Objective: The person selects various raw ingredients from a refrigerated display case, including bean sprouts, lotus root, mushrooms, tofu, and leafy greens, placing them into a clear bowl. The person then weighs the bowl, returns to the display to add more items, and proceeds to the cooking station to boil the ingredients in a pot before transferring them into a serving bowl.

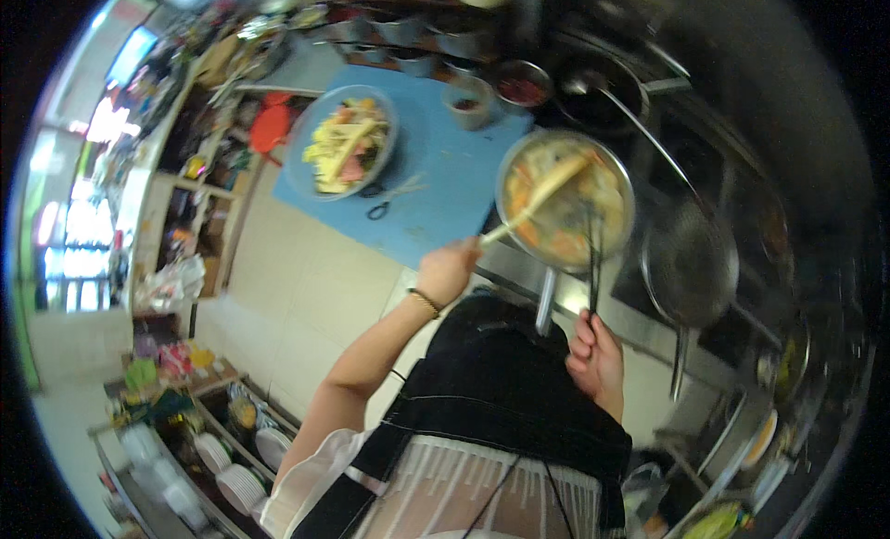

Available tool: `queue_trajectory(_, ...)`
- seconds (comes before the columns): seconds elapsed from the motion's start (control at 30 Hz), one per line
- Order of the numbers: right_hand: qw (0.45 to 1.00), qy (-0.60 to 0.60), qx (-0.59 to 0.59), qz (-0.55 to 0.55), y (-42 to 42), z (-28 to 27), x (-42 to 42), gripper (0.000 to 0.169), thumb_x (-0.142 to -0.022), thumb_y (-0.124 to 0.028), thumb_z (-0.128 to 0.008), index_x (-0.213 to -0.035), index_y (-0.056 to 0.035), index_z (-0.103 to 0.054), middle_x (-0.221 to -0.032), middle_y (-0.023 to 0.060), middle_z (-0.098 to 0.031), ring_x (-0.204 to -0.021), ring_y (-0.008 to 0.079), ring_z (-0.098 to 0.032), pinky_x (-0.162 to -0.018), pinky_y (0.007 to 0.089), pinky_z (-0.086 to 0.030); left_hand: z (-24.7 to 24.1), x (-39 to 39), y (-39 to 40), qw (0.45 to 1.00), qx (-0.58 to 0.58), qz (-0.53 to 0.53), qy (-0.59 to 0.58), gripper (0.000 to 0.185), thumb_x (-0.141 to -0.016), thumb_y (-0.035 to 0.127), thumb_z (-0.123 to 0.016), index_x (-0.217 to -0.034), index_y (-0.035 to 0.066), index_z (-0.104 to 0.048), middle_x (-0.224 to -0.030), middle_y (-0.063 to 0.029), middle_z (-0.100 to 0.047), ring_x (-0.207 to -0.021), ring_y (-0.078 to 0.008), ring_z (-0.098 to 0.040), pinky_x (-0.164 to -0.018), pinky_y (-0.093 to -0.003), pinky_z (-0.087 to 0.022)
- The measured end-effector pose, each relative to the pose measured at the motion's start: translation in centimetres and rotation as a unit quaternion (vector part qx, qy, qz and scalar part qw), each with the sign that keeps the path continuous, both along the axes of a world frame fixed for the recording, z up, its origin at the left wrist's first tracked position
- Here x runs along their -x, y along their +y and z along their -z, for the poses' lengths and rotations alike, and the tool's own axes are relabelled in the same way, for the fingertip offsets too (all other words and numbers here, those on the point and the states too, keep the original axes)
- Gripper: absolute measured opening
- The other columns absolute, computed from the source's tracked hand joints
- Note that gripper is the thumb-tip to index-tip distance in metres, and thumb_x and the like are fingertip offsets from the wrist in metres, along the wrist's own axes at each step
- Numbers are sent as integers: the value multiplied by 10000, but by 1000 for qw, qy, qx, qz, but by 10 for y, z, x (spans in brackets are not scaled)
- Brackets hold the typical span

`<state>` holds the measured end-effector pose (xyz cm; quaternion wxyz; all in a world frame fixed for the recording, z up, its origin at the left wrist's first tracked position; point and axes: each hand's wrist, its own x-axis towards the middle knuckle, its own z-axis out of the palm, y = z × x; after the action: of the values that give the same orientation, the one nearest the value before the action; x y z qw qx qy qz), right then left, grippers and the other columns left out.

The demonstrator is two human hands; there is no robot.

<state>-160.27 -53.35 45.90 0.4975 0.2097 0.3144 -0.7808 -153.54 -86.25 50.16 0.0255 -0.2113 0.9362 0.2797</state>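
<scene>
My left hand (pixel 448 269) grips the thin handle of a wooden spoon (pixel 549 188), whose broad end lies over the food in a metal saucepan (pixel 502 223). In my right hand (pixel 594 355) is a pair of dark chopsticks (pixel 594 261), tips down in the same pan. Pale pieces and orange pieces sit in cloudy liquid there. The pan's metal handle (pixel 547 299) points back towards me, between my two hands, and neither hand touches it. The spoon's lower edge and the chopstick tips are partly hidden by food and blur.
Left of the pan, a blue board (pixel 438 156) carries a clear bowl of cut food (pixel 299 150), scissors (pixel 389 198) and a small tub (pixel 469 102). A ladle (pixel 646 136) rests in a dark wok (pixel 605 97). A strainer (pixel 688 268) lies at right. Shelves (pixel 229 400) hold stacked plates.
</scene>
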Motion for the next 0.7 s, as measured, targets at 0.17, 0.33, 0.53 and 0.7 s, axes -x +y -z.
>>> queue_trajectory(0.17,1000,5,3,15,-11,29,-6,204,-995,-283,-437,-1089,-124,-522,-731,-67,-393,-613,56,-390,-476,199,-320,-14,-12,-12,998,-9,9,63,166,-927,257,-508,-1022,126,-542,-822,-165,-621,-721,-377,-609,-601,-486,-478)
queue_trajectory(0.33,1000,8,12,23,-20,39,-12,209,-989,-279,-453,-1089,-110,-524,-742,-38,-438,-634,89,-445,-481,219,-341,5,-8,-13,1000,9,23,-16,211,-901,240,-552,-1078,126,-576,-845,-167,-629,-747,-380,-608,-633,-458,-491)
queue_trajectory(0.53,1000,18,15,11,-13,42,-18,207,-992,-268,-442,-1098,-107,-517,-736,-28,-458,-628,97,-459,-479,226,-349,-20,-9,-36,997,65,33,31,215,-904,249,-548,-1099,164,-581,-845,-114,-611,-725,-342,-613,-588,-447,-484)
queue_trajectory(0.7,999,25,15,15,-11,39,-21,201,-996,-257,-430,-1102,-106,-509,-726,-22,-458,-613,98,-457,-471,226,-345,-25,23,-68,974,215,57,43,234,-925,235,-496,-1144,235,-576,-779,-67,-572,-587,-281,-611,-477,-398,-478)
